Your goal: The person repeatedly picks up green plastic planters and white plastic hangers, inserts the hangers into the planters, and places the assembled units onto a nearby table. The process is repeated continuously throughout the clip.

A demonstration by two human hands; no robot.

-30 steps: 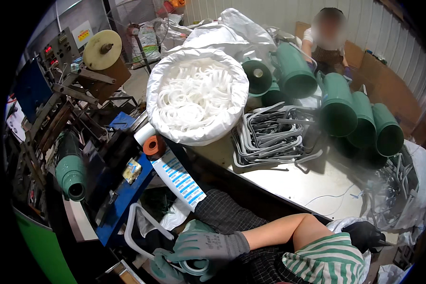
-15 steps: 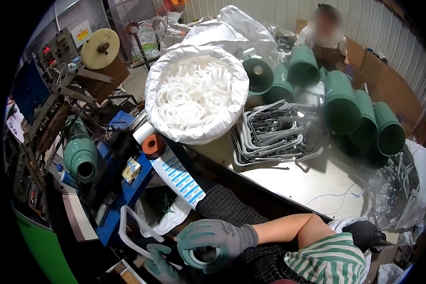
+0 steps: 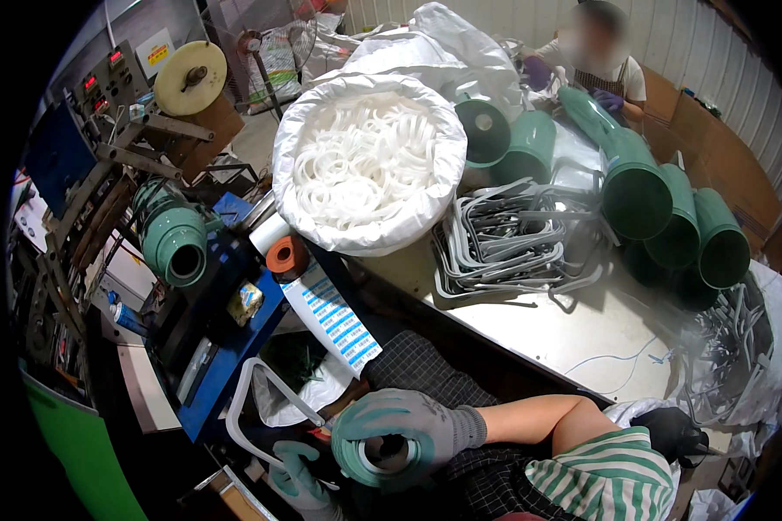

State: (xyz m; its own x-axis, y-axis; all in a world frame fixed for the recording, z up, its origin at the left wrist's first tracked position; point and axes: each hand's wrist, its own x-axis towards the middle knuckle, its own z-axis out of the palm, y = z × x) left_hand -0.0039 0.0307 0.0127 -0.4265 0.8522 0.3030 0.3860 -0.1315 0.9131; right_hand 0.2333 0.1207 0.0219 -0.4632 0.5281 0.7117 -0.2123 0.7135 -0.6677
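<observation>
At the bottom middle, my right hand (image 3: 413, 425), in a grey and green glove, curls over a green round piece (image 3: 356, 464) with a ringed open end. The rest of that piece is hidden under the hand. Just left of it, my gloved left hand (image 3: 297, 478) is closed around a pale grey bent handle (image 3: 237, 406). One arm of the handle rises in a loop, and its other leg slopes down toward the green piece. Whether that leg touches the piece I cannot tell.
A lined tub (image 3: 287, 191) of white rings stands on the white table (image 3: 530, 334) beside a stack of bent grey handles (image 3: 495, 252). Green cylinders (image 3: 639, 191) lie at right; a co-worker (image 3: 608, 74) is behind. At left, a machine holds a green cylinder (image 3: 169, 239); a label strip (image 3: 334, 321) hangs nearby.
The view has shifted slightly. The bent handle's leg and the green piece are closer together. The co-worker's gloved hands have risen into view, and a green cylinder beside them now tilts.
</observation>
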